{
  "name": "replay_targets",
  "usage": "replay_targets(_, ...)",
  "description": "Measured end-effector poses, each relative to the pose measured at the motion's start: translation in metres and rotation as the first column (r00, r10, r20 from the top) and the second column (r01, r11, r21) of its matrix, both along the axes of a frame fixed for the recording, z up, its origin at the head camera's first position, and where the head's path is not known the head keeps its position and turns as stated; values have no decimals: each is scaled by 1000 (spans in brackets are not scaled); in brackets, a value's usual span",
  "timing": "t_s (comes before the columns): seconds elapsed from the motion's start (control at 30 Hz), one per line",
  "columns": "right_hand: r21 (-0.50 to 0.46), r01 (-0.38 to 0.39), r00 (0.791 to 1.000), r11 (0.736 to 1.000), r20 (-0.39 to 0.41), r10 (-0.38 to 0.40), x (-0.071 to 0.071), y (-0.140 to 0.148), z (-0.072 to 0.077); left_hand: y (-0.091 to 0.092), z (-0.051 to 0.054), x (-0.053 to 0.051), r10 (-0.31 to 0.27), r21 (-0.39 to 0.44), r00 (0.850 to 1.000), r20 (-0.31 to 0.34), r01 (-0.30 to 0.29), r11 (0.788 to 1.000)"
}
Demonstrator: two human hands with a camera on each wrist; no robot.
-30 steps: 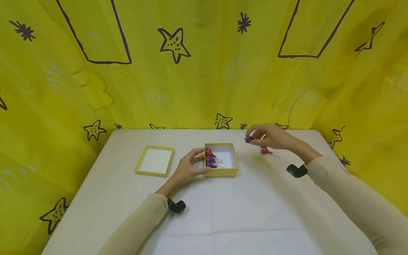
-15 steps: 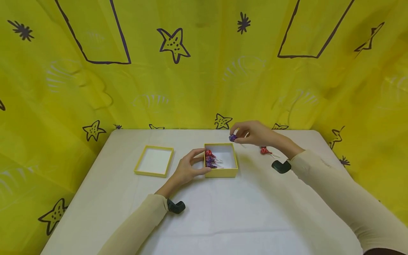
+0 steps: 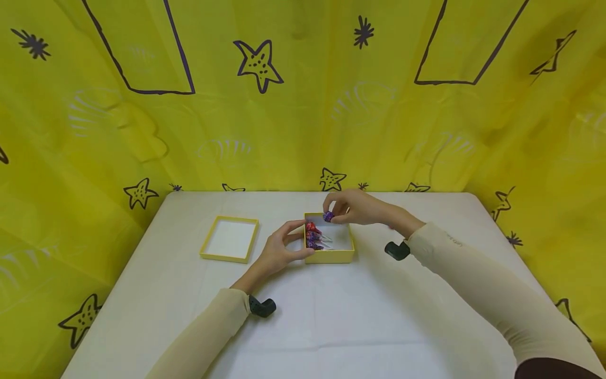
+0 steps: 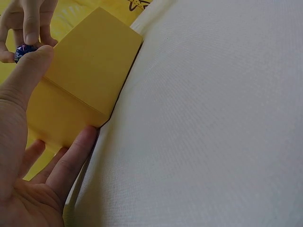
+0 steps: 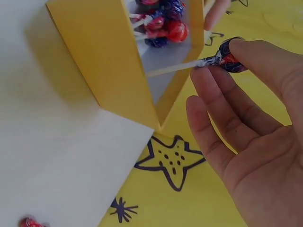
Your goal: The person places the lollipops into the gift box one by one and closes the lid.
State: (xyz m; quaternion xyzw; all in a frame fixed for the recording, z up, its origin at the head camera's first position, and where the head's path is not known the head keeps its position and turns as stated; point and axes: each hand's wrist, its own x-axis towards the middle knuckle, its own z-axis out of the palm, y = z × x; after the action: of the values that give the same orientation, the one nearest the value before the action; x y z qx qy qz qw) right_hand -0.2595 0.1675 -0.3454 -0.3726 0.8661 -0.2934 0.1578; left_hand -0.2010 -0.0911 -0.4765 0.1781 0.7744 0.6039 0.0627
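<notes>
Head view: the left hand (image 3: pixel 279 249) grips the yellow box (image 3: pixel 330 257) at nine o'clock, where several lollipops (image 3: pixel 312 238) already lie inside; the lid (image 3: pixel 230 238) rests apart, farther toward nine. The right hand (image 3: pixel 358 207) pinches a purple lollipop (image 3: pixel 328 216) over the box's twelve-o'clock part. Left wrist view: the hand clasps the box from outside. Right wrist view: the pinched lollipop isn't yet set down; a red lollipop (image 5: pixel 31 222) toward seven lies outside, so filling seems nearly done.

A yellow curtain (image 3: pixel 303 116) hung behind the worktop (image 3: pixel 369 316) and along both its sides, falling in soft folds. Its print showed dark, dotted starfish (image 3: pixel 259 66), small spiky bursts (image 3: pixel 363 31), pale striped shells (image 3: pixel 227 150) and two large angular outlines (image 3: pixel 161 93) cut off above. White cloth (image 3: pixel 156 310) covered the worktop, faintly creased near the front.
</notes>
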Motion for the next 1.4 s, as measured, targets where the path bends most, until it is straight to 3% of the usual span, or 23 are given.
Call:
replay_targets(0.37, 55, -73, 997, 996, 1, 73, -3, -13, -29, 0, -3, -1, -2, 4, 1000, -26, 2, 1000)
replay_targets(0.93, 77, -117, 993, 990, 14, 117, 8, -22, -48, -1, -2, 1, -15, 10, 999, -35, 16, 1000)
replay_targets(1.4, 112, -104, 994, 988, -13, 106, 12, -28, -51, -2, -1, 1, -24, 28, 999, -40, 25, 999)
